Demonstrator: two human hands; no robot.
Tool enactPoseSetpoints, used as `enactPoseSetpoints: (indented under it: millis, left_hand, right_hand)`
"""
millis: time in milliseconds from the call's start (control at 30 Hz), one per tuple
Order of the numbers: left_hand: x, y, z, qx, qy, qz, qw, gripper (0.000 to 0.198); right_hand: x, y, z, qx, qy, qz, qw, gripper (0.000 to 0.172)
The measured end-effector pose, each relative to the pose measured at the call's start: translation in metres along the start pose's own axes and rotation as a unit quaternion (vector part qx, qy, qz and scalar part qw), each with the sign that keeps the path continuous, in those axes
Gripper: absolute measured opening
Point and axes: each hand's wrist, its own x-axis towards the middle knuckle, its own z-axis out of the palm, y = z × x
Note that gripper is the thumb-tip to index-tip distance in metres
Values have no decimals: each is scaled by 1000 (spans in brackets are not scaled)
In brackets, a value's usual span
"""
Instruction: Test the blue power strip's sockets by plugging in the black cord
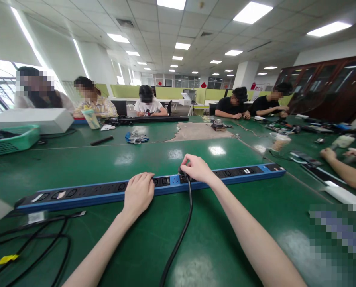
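Note:
A long blue and black power strip (106, 191) with many sockets lies across the green table in front of me. My left hand (140, 191) rests over it left of the middle, fingers curled over its far edge. In my right hand (197, 167) the fingers are closed round a black plug (182, 172) at a socket just right of the blue middle socket. Whether the plug is fully seated is hidden by my fingers. Its thick black cord (185, 227) hangs down over the strip's near edge and runs toward me.
Loose black cables (46, 235) with a yellow tag lie at the near left. Beyond the strip are gloves (136, 137), a dark bar (101, 140) and a green basket (13, 139). A plastic cup (280, 142) and a co-worker's hands (330, 154) are at the right. Several people sit around the table.

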Motion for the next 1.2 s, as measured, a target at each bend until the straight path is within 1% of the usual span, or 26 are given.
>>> enactPoseSetpoints:
  millis: [67, 133, 233, 333, 467, 567, 733, 867, 1033, 1200]
  left_hand:
    - [6, 23, 9, -10, 4, 10, 1000, 34]
    - [11, 40, 18, -13, -1, 10, 1000, 31]
    - [15, 52, 28, 5, 5, -7, 1000, 28]
    - [12, 51, 32, 5, 15, 2, 1000, 26]
    - [8, 48, 32, -9, 25, 11, 1000, 27]
    - [8, 47, 33, -10, 30, 7, 999, 26]
    - [8, 47, 33, -9, 29, 7, 999, 26]
    - [8, 46, 32, -8, 26, 5, 1000, 26]
    - [9, 47, 30, -6, 19, 10, 1000, 25]
    - [10, 47, 30, -3, 19, 6, 1000, 26]
  right_hand:
    - [-2, -3, 8, -30, -8, 4, 1000, 16]
    - [-3, -5, 17, -56, -10, -2, 998, 16]
    - [-5, -10, 27, -84, -16, -10, 996, 16]
    - [-6, -14, 35, -111, -16, -4, 994, 16]
    - [-7, -19, 41, -151, 1, -4, 988, 15]
    - [-6, -23, 47, -165, -5, -4, 986, 14]
    - [-7, -34, 55, -205, -5, -8, 979, 13]
    - [-14, -44, 60, -247, -4, -12, 969, 17]
    - [-19, -49, 60, -271, 1, -24, 962, 19]
    - [-9, -47, 54, -252, -34, -20, 967, 17]
